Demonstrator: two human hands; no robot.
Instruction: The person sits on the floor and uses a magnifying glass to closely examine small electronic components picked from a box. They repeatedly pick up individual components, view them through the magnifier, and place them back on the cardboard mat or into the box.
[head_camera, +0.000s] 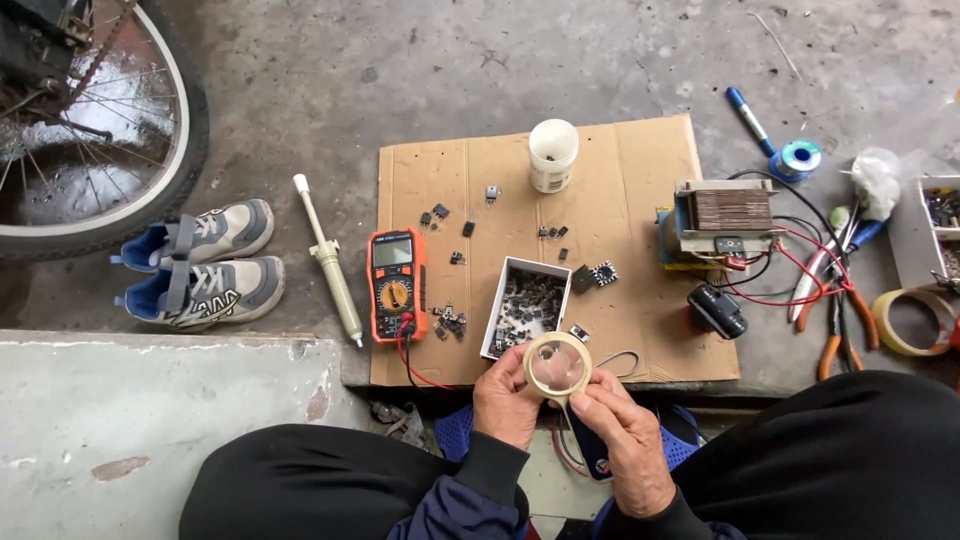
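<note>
While both hands are closing on the magnifying glass (557, 366), the left hand (507, 397) is pinching its rim from the left and the right hand (628, 432) is gripping the handle below. Going left to right, the orange multimeter (397, 285) is lying on the cardboard sheet (640, 170), the small white box (503, 297) of dark parts is sitting just above the lens, and the transformer (728, 215) is standing at the sheet's right edge. Bare cardboard is lying between box and transformer.
</note>
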